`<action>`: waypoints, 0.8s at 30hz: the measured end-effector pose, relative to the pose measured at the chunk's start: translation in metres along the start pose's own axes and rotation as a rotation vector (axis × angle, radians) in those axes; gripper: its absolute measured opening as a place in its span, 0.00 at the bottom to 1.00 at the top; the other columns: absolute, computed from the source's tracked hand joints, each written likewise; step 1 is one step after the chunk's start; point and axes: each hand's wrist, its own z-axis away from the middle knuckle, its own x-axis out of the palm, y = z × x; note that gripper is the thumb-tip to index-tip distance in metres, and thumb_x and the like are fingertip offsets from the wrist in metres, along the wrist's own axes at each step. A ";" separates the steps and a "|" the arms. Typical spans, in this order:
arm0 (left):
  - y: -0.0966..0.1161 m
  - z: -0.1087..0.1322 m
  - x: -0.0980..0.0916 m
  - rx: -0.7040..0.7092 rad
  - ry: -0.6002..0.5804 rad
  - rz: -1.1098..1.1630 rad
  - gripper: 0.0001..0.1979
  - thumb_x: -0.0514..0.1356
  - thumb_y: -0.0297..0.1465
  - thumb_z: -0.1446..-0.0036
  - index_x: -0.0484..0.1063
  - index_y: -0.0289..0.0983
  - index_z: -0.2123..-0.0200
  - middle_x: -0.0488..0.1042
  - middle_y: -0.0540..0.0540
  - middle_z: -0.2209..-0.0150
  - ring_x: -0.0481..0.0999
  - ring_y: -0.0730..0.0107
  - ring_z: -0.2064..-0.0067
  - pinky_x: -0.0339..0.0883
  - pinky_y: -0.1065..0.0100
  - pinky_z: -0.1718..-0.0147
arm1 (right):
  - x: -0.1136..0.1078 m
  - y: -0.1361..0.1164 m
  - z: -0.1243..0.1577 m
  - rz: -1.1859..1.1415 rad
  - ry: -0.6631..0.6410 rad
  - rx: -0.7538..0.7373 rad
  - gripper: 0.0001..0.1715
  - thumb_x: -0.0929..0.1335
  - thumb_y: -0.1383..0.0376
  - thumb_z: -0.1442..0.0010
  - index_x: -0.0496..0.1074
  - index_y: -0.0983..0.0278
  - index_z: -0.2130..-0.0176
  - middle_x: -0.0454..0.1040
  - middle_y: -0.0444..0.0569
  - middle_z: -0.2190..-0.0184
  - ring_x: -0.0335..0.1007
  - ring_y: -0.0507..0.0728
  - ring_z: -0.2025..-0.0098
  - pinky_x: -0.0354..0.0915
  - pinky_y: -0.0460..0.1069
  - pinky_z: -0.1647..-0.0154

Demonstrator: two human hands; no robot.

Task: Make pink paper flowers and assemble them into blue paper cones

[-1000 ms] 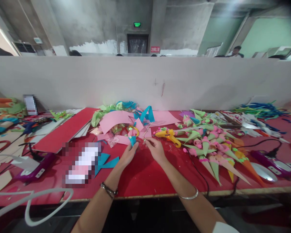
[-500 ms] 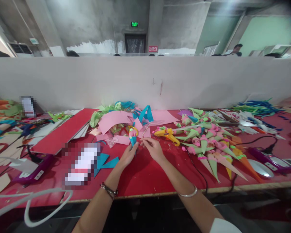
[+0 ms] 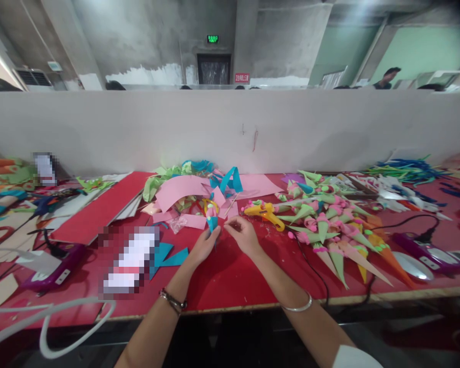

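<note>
While the left hand (image 3: 204, 244) pinches a small blue cone (image 3: 212, 223) point-down above the red bench (image 3: 230, 278), the right hand (image 3: 244, 236) (fingertips pinched, contents unclear) sits just at its 3 o'clock, nearly touching.

small blue paper cone (image 3: 212, 223), point down, open end up with a pink-and-green tuft at the top; held upright just above the red table (image 3: 230, 281), near the pink paper sheets (image 3: 180, 190).
</note>
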 end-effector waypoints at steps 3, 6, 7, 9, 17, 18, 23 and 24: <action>0.000 0.000 0.000 0.009 -0.009 -0.005 0.21 0.54 0.50 0.56 0.61 0.36 0.79 0.58 0.54 0.82 0.56 0.76 0.77 0.50 0.71 0.77 | 0.000 -0.001 0.000 -0.054 -0.020 0.052 0.08 0.64 0.61 0.49 0.68 0.64 0.73 0.70 0.44 0.77 0.66 0.52 0.73 0.63 0.47 0.69; 0.000 0.000 0.001 0.020 -0.024 -0.004 0.21 0.54 0.49 0.55 0.60 0.36 0.79 0.57 0.54 0.82 0.55 0.76 0.78 0.50 0.71 0.78 | 0.000 -0.004 0.000 -0.067 -0.020 0.081 0.10 0.63 0.60 0.48 0.67 0.64 0.76 0.66 0.41 0.82 0.63 0.50 0.78 0.61 0.46 0.74; 0.000 0.000 0.001 0.025 -0.028 -0.006 0.21 0.54 0.49 0.55 0.60 0.36 0.79 0.56 0.54 0.82 0.55 0.76 0.78 0.49 0.71 0.78 | 0.000 -0.004 0.000 -0.057 -0.007 0.071 0.10 0.64 0.61 0.49 0.66 0.63 0.76 0.65 0.41 0.82 0.62 0.50 0.78 0.61 0.45 0.74; 0.000 0.001 0.001 0.037 -0.033 -0.013 0.20 0.54 0.48 0.54 0.59 0.36 0.80 0.56 0.54 0.82 0.54 0.77 0.78 0.49 0.71 0.78 | 0.000 -0.004 -0.001 -0.043 0.024 0.045 0.07 0.66 0.62 0.52 0.66 0.63 0.75 0.66 0.41 0.80 0.63 0.51 0.75 0.62 0.46 0.72; 0.000 0.001 -0.002 0.077 -0.034 -0.064 0.15 0.56 0.42 0.53 0.61 0.36 0.80 0.57 0.55 0.82 0.56 0.76 0.77 0.51 0.72 0.75 | 0.000 -0.003 0.000 -0.086 0.003 0.094 0.08 0.65 0.61 0.50 0.69 0.63 0.73 0.70 0.44 0.77 0.66 0.52 0.73 0.64 0.48 0.69; 0.000 0.001 -0.002 0.076 -0.042 -0.071 0.15 0.56 0.42 0.53 0.62 0.36 0.80 0.58 0.54 0.82 0.56 0.75 0.77 0.51 0.72 0.75 | 0.000 -0.004 0.000 -0.075 0.010 0.089 0.08 0.65 0.61 0.51 0.68 0.63 0.75 0.69 0.43 0.79 0.65 0.51 0.75 0.63 0.47 0.72; 0.002 0.002 -0.002 0.062 -0.082 -0.125 0.13 0.56 0.40 0.53 0.63 0.36 0.79 0.59 0.54 0.82 0.57 0.75 0.78 0.51 0.72 0.75 | 0.001 -0.005 0.001 -0.061 0.056 0.027 0.05 0.67 0.64 0.53 0.67 0.64 0.75 0.68 0.42 0.77 0.66 0.51 0.73 0.63 0.46 0.70; 0.003 0.003 -0.002 0.062 -0.088 -0.140 0.13 0.56 0.40 0.53 0.63 0.36 0.79 0.58 0.54 0.82 0.57 0.75 0.77 0.52 0.72 0.75 | 0.001 -0.004 0.000 -0.067 0.044 0.027 0.04 0.67 0.64 0.53 0.68 0.64 0.74 0.70 0.43 0.76 0.67 0.52 0.70 0.64 0.47 0.67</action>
